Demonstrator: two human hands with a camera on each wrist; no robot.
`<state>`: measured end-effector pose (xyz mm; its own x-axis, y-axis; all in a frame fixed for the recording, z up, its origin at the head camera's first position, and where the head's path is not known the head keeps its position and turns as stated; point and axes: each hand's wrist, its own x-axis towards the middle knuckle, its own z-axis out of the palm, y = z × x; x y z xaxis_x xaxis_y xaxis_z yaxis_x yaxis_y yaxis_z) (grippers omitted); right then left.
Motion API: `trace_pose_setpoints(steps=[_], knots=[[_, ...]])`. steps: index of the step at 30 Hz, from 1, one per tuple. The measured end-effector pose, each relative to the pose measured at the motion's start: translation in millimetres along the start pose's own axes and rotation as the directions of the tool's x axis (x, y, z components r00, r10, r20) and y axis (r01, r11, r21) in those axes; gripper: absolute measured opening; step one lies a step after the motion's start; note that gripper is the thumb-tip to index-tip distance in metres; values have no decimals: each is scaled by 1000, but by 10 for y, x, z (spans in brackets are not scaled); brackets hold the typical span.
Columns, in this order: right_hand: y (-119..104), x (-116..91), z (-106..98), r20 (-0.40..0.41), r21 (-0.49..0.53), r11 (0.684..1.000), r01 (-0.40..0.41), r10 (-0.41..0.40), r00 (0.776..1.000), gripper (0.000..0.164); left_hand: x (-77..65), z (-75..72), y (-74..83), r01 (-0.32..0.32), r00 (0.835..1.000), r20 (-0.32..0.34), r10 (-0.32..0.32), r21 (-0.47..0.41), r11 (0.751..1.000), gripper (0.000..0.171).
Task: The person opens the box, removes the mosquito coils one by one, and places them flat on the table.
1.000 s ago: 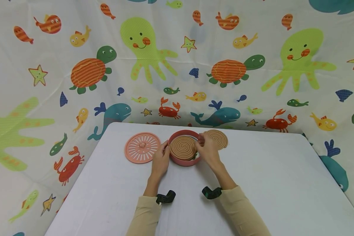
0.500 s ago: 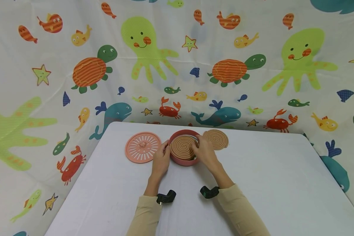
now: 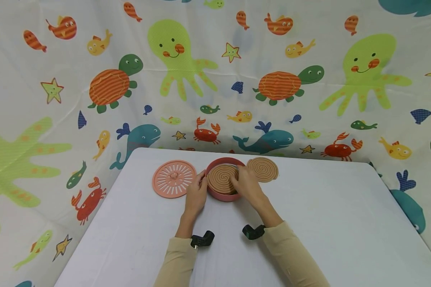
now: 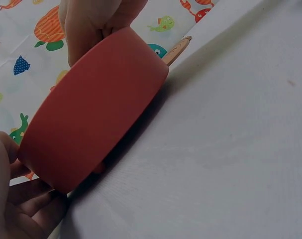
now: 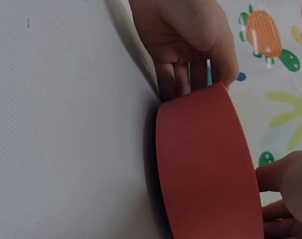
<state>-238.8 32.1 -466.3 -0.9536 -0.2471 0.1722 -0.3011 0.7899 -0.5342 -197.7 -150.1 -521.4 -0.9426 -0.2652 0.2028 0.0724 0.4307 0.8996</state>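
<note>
A shallow round red mosquito coil box (image 3: 220,198) stands on the table with a brown mosquito coil (image 3: 220,180) lying within its rim. My left hand (image 3: 195,195) grips the box at its left side, and in the left wrist view its fingers (image 4: 39,211) wrap the wall near the base. From the right, my right hand (image 3: 250,185) reaches over the rim and pinches the coil, thumb on its top face. The right fingertips are hidden inside the box. In the right wrist view the red wall (image 5: 208,164) hides the coil.
A second brown coil (image 3: 263,169) lies flat just right of the box. To the left rests a pink slotted round lid (image 3: 159,192) with a small knob. The white table (image 3: 330,223) ends at a curtain (image 3: 215,87) printed with sea animals.
My right hand has shifted slightly left and inward over the box, its thumb moving further onto the coil. The coil covers the gap at the box's right. My left hand keeps its grip.
</note>
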Motion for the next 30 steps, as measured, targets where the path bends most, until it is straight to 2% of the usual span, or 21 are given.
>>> trace_pose_setpoints(steps=[7,16,23,30], knots=[[-12,5,20,21,-46,999,22,-21,1000,28,12,0,-20,10,1000,15,-10,-5,1000,41],[-14,5,37,26,-71,997,34,-32,999,17,5,2,-7,-1,1000,7,1,-8,1000,41],[-12,-4,38,4,-51,998,47,-47,999,22,0,6,-15,-1,1000,3,1,1,1000,41],[-8,-26,29,-13,-37,999,32,-32,999,41,5,-3,3,7,1000,10,-7,-8,1000,41]])
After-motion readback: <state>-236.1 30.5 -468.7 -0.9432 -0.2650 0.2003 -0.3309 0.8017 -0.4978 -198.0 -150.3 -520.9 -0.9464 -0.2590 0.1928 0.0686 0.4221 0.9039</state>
